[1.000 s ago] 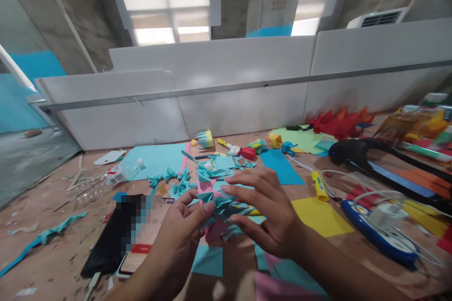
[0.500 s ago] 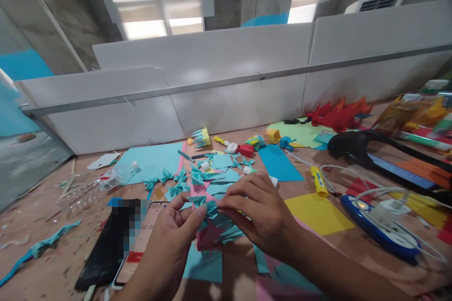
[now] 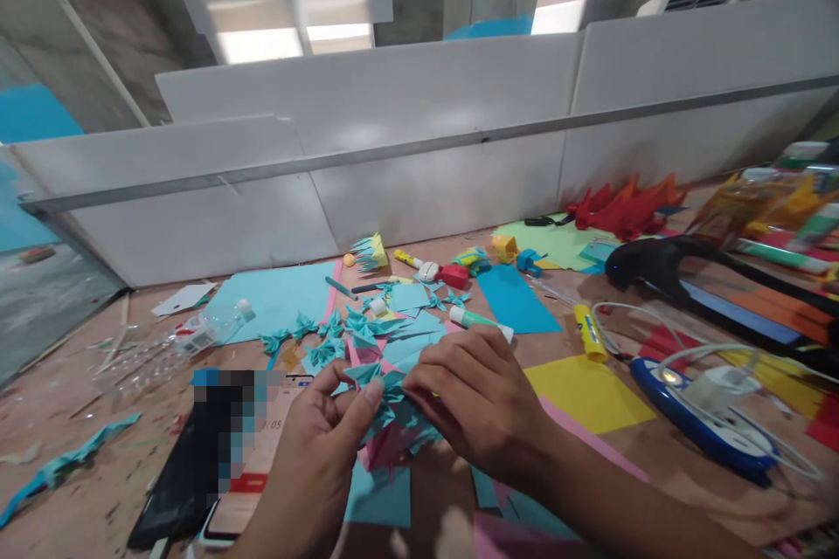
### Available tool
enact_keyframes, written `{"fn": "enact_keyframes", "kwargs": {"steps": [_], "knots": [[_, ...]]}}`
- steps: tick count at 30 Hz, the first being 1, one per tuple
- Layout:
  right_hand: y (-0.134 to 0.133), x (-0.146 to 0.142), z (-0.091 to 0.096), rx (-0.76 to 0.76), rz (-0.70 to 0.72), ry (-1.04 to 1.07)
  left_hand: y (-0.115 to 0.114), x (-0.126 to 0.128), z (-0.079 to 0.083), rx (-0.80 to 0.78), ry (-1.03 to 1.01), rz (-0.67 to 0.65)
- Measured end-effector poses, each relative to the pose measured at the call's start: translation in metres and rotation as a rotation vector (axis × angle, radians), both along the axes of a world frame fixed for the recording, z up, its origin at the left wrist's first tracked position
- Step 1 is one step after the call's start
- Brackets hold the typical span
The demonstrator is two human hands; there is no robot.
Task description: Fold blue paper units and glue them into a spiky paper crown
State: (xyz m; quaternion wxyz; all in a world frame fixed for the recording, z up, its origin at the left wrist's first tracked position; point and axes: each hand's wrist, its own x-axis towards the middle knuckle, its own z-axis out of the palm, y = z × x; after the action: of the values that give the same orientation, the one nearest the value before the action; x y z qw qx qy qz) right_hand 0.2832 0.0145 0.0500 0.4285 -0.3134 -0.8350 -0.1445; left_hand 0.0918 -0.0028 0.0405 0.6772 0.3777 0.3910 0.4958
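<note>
Both hands meet over a spiky folded paper piece (image 3: 393, 419) made of teal and pink modules, held just above the wooden table. My left hand (image 3: 321, 445) pinches its left side with thumb and fingers closed. From the right, my right hand (image 3: 481, 406) curls its fingers closed on the top of the same piece. Loose teal folded modules (image 3: 308, 336) and teal sheets (image 3: 288, 297) lie just beyond the hands. A glue stick (image 3: 478, 322) lies past my right hand.
A phone (image 3: 249, 463) and a dark case lie at the lower left. A yellow sheet (image 3: 586, 393), a blue power strip with white cables (image 3: 708, 419), a black tool (image 3: 662, 266) and red folded paper (image 3: 622, 210) fill the right. White panels (image 3: 419, 157) wall the back.
The view drifted slightly down and right. My hands came closer together on the paper piece, the right fingers curling tighter over its top. The glue stick behind my right hand came into view.
</note>
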Motion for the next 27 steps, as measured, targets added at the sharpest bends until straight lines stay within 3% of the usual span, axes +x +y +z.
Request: {"fn": "enact_keyframes", "kwargs": {"steps": [7, 16, 27], "knots": [[0.002, 0.002, -0.001, -0.006, 0.001, -0.014, 0.000, 0.008, 0.014, -0.047, 0.009, 0.032], [0.002, 0.002, -0.002, -0.028, 0.025, 0.012, -0.002, 0.010, 0.011, -0.019, -0.017, 0.013], [0.006, 0.010, -0.005, -0.092, 0.061, 0.047, -0.004, 0.009, 0.020, -0.150, 0.031, 0.171]]}}
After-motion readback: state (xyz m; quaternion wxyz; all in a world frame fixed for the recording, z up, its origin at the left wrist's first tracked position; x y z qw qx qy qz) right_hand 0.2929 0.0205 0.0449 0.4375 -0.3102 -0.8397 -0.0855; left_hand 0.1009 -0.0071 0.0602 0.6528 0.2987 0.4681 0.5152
